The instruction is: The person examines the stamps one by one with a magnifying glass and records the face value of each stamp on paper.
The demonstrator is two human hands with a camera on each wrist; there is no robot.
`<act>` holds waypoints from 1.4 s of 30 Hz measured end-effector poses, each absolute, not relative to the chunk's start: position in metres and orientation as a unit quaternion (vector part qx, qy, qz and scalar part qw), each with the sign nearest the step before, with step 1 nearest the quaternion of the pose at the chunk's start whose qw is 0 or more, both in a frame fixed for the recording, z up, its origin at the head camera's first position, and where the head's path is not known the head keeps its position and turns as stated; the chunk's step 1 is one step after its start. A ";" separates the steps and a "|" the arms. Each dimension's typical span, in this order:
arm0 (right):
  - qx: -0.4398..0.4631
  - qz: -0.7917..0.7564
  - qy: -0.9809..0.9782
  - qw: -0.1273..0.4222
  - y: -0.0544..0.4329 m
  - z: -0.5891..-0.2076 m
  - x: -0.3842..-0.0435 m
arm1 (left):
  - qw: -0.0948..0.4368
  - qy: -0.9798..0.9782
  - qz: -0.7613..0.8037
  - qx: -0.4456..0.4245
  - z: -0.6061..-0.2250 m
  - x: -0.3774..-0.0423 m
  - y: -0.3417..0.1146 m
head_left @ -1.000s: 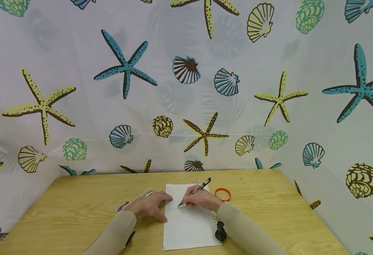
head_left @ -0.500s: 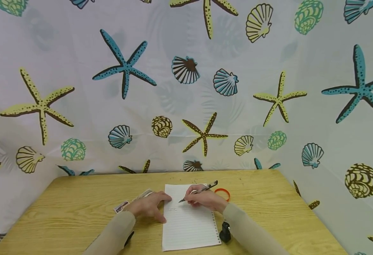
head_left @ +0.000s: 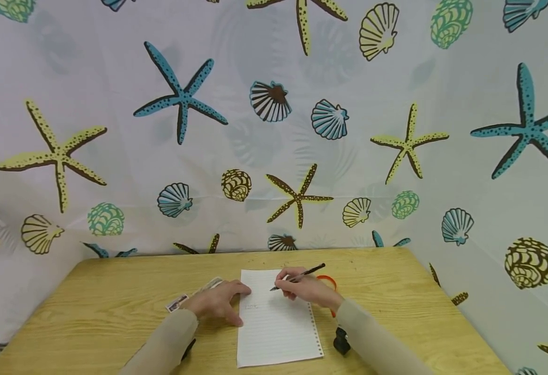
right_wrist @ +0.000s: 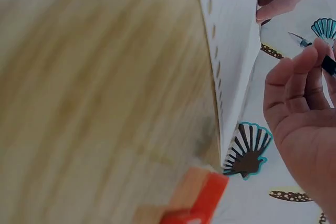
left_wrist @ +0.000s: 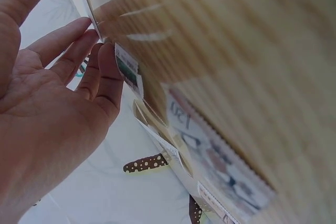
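A lined sheet of paper [head_left: 278, 333] with punched holes down its right edge lies on the table. Faint handwriting [head_left: 251, 307] shows near its left edge. My right hand [head_left: 302, 286] pinches a black pen [head_left: 313, 269] between thumb and fingers, over the upper part of the sheet. In the right wrist view the pen's tip [right_wrist: 298, 38] stands apart from the paper. My left hand [head_left: 218, 302] lies with fingers spread, its fingertips resting at the sheet's left edge. Postage stamps [left_wrist: 215, 156] lie beside that hand, partly hidden by it in the head view.
Behind my right hand sits a red ring-shaped band [head_left: 330, 282], partly covered. A black device [head_left: 341, 341] is near my right sleeve. The wooden table [head_left: 396, 302] is bordered at the back and sides by cloth [head_left: 255, 151] printed with starfish and shells.
My right hand has moved the pen up and to the right, away from the handwriting, and the pen lies flatter. My left hand keeps its place at the sheet's edge.
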State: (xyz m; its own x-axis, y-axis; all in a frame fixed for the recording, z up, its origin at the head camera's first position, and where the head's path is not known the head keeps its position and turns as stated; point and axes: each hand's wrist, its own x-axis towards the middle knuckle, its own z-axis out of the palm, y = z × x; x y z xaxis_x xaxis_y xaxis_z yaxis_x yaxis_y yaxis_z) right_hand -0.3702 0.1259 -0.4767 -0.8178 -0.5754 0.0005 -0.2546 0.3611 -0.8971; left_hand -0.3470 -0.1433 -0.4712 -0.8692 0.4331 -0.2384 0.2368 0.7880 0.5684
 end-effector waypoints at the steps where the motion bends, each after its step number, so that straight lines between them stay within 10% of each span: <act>1: -0.262 -0.499 0.812 0.154 0.128 -0.476 -0.370 | 0.181 0.928 0.272 0.180 -0.472 -0.347 -0.143; 42: -0.233 -0.584 0.760 0.162 0.204 -0.469 -0.365 | 0.175 0.922 0.287 0.190 -0.470 -0.345 -0.146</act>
